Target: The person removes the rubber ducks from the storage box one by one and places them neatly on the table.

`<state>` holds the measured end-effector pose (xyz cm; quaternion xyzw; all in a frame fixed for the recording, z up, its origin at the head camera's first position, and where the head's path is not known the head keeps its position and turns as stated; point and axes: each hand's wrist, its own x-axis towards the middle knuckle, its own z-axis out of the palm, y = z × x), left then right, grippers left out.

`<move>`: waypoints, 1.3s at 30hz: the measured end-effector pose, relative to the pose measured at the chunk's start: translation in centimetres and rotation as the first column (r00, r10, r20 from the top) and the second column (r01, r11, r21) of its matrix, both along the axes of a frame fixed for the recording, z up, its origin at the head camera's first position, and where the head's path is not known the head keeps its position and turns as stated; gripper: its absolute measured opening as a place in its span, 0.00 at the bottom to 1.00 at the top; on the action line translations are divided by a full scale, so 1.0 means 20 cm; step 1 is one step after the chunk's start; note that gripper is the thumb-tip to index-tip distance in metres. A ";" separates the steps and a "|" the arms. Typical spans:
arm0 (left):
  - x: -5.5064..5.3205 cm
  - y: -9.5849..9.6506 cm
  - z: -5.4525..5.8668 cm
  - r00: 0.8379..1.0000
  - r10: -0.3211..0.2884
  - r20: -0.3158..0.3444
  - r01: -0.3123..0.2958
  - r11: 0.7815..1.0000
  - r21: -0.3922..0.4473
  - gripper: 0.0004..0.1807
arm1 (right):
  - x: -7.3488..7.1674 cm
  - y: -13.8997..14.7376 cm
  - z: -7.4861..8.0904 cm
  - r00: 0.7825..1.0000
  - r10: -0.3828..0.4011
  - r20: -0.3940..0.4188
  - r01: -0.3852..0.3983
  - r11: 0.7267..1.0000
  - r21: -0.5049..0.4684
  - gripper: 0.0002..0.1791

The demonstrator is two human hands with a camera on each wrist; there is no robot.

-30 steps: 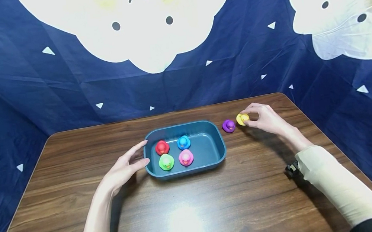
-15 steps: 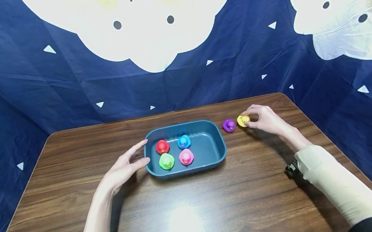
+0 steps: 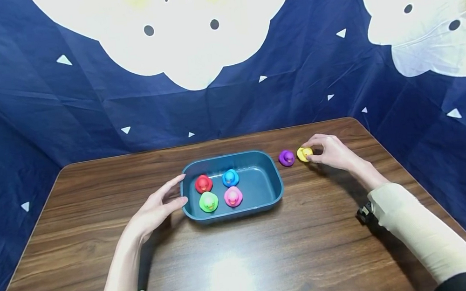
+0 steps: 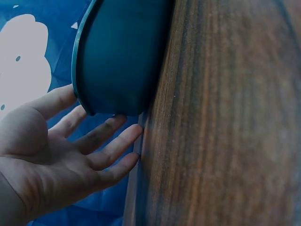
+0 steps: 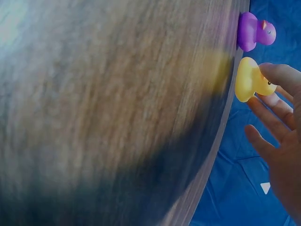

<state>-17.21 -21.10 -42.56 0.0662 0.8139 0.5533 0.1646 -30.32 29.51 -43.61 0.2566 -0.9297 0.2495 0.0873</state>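
My right hand pinches a yellow rubber duck by its head between thumb and fingers, at the back right of the table. In the right wrist view the thumb lies on the head of the yellow duck, and its base is close over the wood. Just left of it sits a purple rubber duck. My left hand is spread at the left end of a blue-green tray, thumb and fingertips at its rim. In the left wrist view the fingers extend along the outer wall of the tray.
Inside the tray's left and middle part stand a red duck, a blue duck, a green duck and a pink duck. The brown wooden table ends at a dark blue cloth backdrop.
My right hand and the yellow duck have shifted slightly toward the front of the table. The left hand, tray and other ducks have stayed in place.
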 end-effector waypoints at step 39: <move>-0.01 -0.01 -0.01 1.000 0.012 0.008 -0.012 1.000 -0.002 0.39 | 0.01 0.03 -0.01 0.999 -0.035 0.011 0.035 0.999 -0.032 0.18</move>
